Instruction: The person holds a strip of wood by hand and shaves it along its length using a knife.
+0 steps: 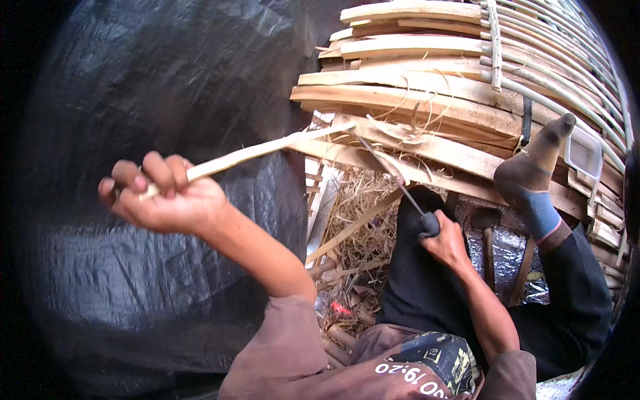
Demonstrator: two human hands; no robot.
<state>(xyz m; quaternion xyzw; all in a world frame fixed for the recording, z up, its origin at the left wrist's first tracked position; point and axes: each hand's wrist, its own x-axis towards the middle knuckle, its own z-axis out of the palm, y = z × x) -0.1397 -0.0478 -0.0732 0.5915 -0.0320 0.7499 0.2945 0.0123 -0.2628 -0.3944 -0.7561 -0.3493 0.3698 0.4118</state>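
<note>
My left hand (pixel 177 200) is raised at the left, its fingers wrapped round one end of a pale, peeled wooden stick (pixel 253 153). The stick slants up to the right, and its far end meets the planks at the centre. In my right hand (pixel 450 243) is a knife with a dark handle (pixel 429 225) and a long thin blade (pixel 390 167). The blade points up and left, its tip close to the far end of the stick; whether they touch I cannot tell. Thin curled shavings (pixel 427 110) hang over the planks.
Stacked wooden planks (pixel 413 80) fill the upper right beside long thin poles (pixel 560 60). My socked foot (pixel 530 167) rests by a clear plastic container (pixel 584 153). A heap of shavings (pixel 363 220) lies below. Black plastic sheeting (pixel 180 87) covers the left side.
</note>
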